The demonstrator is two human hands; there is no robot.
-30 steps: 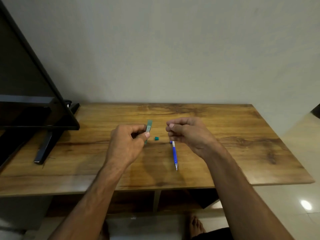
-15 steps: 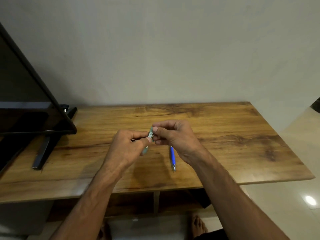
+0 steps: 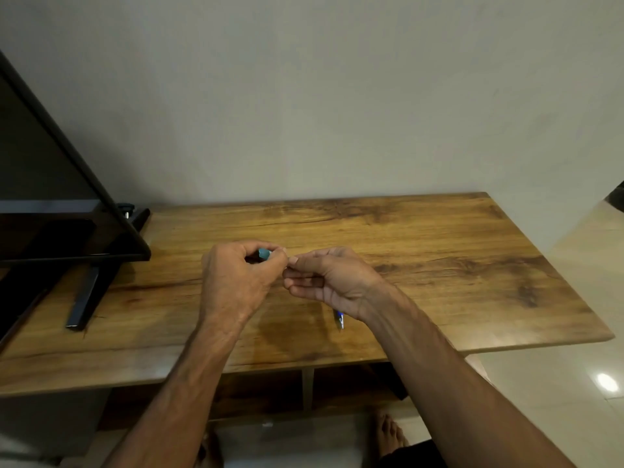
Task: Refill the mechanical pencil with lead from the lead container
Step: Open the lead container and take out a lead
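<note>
My left hand (image 3: 236,282) grips the teal lead container (image 3: 264,254) above the wooden table (image 3: 439,265); only the container's top end shows between the fingers. My right hand (image 3: 324,282) hovers just to its right, fingers curled, with thumb and forefinger pinched together next to the left fingertips. Anything thin between them is too small to see. The blue mechanical pencil (image 3: 339,320) lies on the table beneath my right hand, and only its tip end is visible.
A black monitor (image 3: 50,197) on a black stand (image 3: 84,298) occupies the table's left side. A grey wall rises behind the table. The table's front edge is close to me, with a shelf and tiled floor (image 3: 574,383) below.
My right hand has drawn back slightly to the right from the container. My left hand has tipped the container so only its end shows. The small teal cap on the table is hidden now.
</note>
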